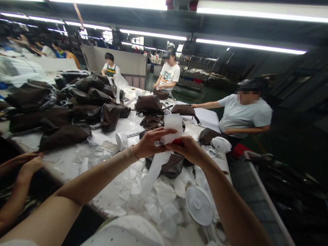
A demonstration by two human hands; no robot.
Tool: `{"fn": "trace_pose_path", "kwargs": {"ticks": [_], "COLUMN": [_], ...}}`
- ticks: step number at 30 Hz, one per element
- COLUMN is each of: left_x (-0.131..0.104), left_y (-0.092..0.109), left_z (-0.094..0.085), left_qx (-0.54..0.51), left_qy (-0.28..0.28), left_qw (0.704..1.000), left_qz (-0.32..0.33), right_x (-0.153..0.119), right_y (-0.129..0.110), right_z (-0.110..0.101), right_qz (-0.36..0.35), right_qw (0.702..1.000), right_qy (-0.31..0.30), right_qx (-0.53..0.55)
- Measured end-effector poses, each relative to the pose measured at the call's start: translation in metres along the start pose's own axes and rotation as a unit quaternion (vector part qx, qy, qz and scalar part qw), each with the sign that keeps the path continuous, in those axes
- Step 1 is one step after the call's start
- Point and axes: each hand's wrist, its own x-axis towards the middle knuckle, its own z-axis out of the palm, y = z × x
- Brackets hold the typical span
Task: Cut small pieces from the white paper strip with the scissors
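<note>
White paper (173, 123), centre of frame: pinched by left hand (151, 140), held high, apparently for easier handling. Right hand (188, 147), adjacent: closed around red item (177, 141). Brown bag (173, 167): beyond. White fan (199, 205): on surface (63, 168), lower right.

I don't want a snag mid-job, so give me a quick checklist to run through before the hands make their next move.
1. White strip gripped: ok, the left hand has its fingers across it.
2. Red item identified: cannot tell, the right hand hides most of it.
3. Strip's lower part off the dark bag: cannot tell, it overlaps the bag in this view.
4. Surface below free of litter: not ok, white scraps lie scattered there.
5. Co-worker's hand apart from both: ok, it is at another bag farther across the table.
</note>
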Motion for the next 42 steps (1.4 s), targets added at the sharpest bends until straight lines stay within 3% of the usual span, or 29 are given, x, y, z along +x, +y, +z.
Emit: {"fn": "trace_pose_path", "kwargs": {"ticks": [5,9,15,21,24,28,33,37,42], "left_x": [-0.003,-0.007,-0.009,-0.009,-0.01,-0.014,-0.017,-0.021,-0.024], "left_y": [-0.002,-0.006,-0.009,-0.008,-0.012,-0.017,-0.012,-0.012,-0.016], "left_z": [-0.001,-0.004,-0.001,-0.002,-0.006,-0.004,0.009,0.014,0.016], "left_qx": [0.0,-0.056,-0.06,-0.016,0.04,0.069,0.019,0.009,0.009], "left_qy": [0.001,0.014,-0.001,-0.023,-0.03,0.003,-0.015,0.007,0.05], "left_qw": [1.0,0.997,0.997,0.999,0.999,0.997,1.0,0.999,0.997], "left_qz": [0.0,-0.045,-0.056,-0.033,-0.01,0.023,-0.015,-0.044,-0.05], "right_x": [-0.006,-0.018,-0.019,-0.021,-0.027,-0.021,0.001,0.011,0.011], "right_y": [0.004,0.016,0.035,0.031,0.024,0.013,0.007,0.011,0.013], "right_z": [-0.002,-0.003,0.022,0.03,0.023,0.007,-0.004,-0.001,0.001], "right_qz": [0.003,0.018,0.061,0.005,-0.044,-0.071,-0.071,-0.058,0.001], "right_qw": [1.0,0.99,0.955,0.969,0.965,0.943,0.933,0.933,0.933], "right_qy": [0.015,0.045,0.098,0.132,0.195,0.275,0.315,0.336,0.29], "right_qx": [0.015,0.132,0.273,0.209,0.17,0.172,0.16,0.117,0.212]}}
